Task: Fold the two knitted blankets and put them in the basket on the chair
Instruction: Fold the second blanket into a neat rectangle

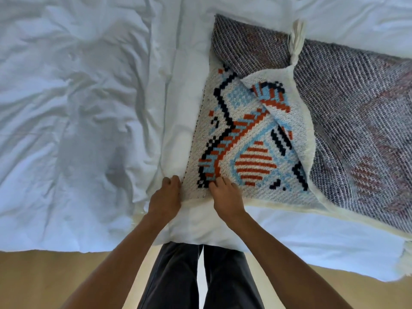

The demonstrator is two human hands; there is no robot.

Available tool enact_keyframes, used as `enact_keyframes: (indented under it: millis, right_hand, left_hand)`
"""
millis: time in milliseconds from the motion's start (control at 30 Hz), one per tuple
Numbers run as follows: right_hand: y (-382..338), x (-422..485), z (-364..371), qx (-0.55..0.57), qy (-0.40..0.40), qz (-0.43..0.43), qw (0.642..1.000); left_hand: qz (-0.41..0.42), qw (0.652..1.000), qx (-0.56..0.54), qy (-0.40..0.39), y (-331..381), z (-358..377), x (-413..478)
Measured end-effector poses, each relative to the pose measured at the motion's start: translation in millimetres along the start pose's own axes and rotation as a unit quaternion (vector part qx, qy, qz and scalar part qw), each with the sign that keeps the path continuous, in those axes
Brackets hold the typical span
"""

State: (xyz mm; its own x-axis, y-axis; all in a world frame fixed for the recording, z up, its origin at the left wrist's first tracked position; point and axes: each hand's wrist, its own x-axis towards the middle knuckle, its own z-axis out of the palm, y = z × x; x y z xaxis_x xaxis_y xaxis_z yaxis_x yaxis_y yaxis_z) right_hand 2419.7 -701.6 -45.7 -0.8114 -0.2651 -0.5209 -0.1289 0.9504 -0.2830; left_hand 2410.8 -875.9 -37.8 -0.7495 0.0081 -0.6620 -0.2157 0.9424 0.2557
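A knitted blanket (252,139) lies on the bed, right of centre. Its white face has an orange, light-blue and black pattern. Its greyish striped reverse side (347,121) shows at the back and right. A corner with a white tassel (295,41) is folded over towards the middle. My left hand (166,197) pinches the blanket's near left corner at the edge. My right hand (225,197) rests flat on the patterned face just beside it, fingers curled onto the knit. No second blanket, basket or chair is in view.
The bed is covered by a wrinkled white duvet (78,108); its near edge runs across the bottom of the view. Below it is a tan floor (44,282). My dark trouser legs (200,275) stand against the bed edge.
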Motion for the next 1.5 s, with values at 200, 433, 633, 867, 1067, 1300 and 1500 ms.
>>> enact_keyframes:
  millis: [200,433,633,867,1067,1300,1500]
  right_hand:
    - [22,-15,-15,0.110,0.024,-0.001,0.994]
    - [105,-10,-77,0.178,0.252,0.193,0.931]
    - [172,12,-108,0.164,0.259,0.270,0.913]
    - [169,29,-100,0.256,0.270,0.153,0.915]
    - [161,6,-74,0.357,0.256,0.132,0.889]
    - [165,12,-64,0.293,0.189,0.154,0.925]
    - [163,16,-55,0.150,0.157,0.111,0.970]
  left_hand:
    - [0.055,0.994,-0.010,0.093,31,-11,7]
    - [0.182,0.970,-0.006,0.163,146,-42,67]
    - [0.293,0.939,0.093,0.152,264,-55,114]
    - [0.416,0.844,0.334,0.052,323,-51,133]
    - [0.321,0.804,0.496,0.063,293,-67,142]
    - [0.172,0.849,0.497,0.055,215,-81,134]
    - [0.099,0.892,0.440,0.012,163,-62,98]
